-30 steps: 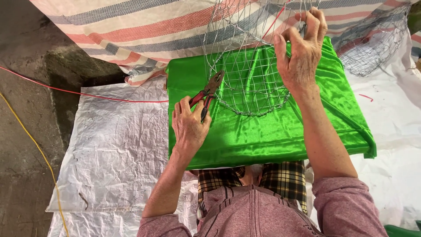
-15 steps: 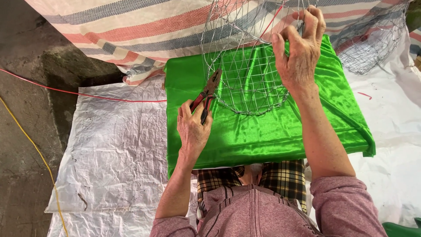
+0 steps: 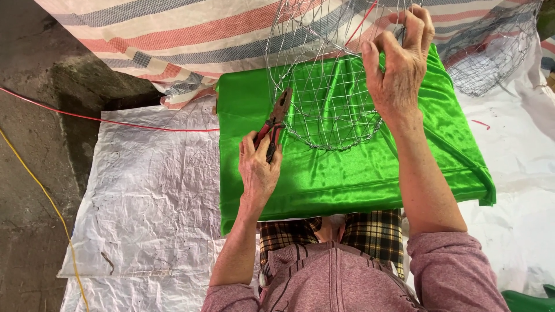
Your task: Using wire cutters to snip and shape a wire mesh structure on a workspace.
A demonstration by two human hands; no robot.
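Round wire-mesh basket, silvery, open-weave, unfinished rim

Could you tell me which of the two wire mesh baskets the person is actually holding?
The nearer wire basket over the green cloth: the right hand grips its mesh and the left hand brings pliers to it. The other basket lies untouched at upper right.

No pkgs, labels, signs or screens in view anywhere around the green satin cloth; nothing printed shows on it either.
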